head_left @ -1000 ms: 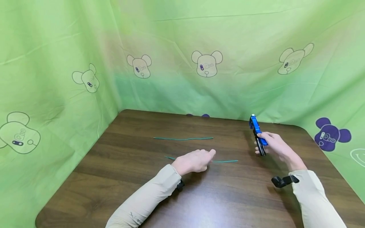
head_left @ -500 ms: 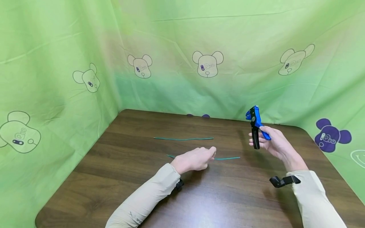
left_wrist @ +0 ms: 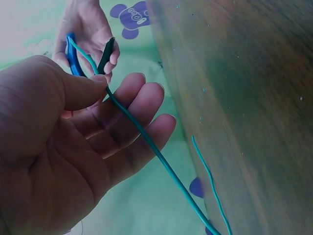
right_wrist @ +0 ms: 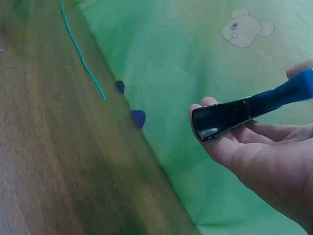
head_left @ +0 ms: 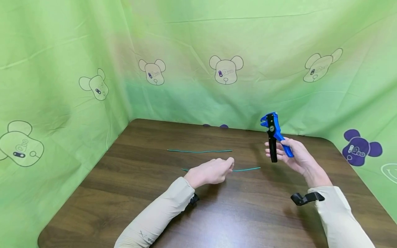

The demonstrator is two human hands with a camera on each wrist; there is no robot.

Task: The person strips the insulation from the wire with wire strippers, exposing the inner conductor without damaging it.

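Over the middle of the table my left hand [head_left: 211, 171] pinches a thin green wire [head_left: 246, 169] between thumb and index finger. In the left wrist view the held wire [left_wrist: 168, 166] runs across the other fingers, which are spread. To the right, my right hand [head_left: 299, 158] holds blue and black wire strippers [head_left: 274, 132] upright by the handles, which stand apart. The nose of the strippers faces left, and the wire's right end is a short way left of the tool. A dark handle [right_wrist: 222, 117] lies against the fingers in the right wrist view.
A second green wire [head_left: 200, 151] lies on the brown wooden table [head_left: 139, 137], behind the left hand. Tiny green specks [left_wrist: 204, 90] dot the tabletop. A green patterned curtain [head_left: 186, 41] hangs behind the table and along its sides.
The wire strippers have been raised and turned so that their nose faces left; the right hand has shifted slightly left. The left hand has risen a little with the wire.
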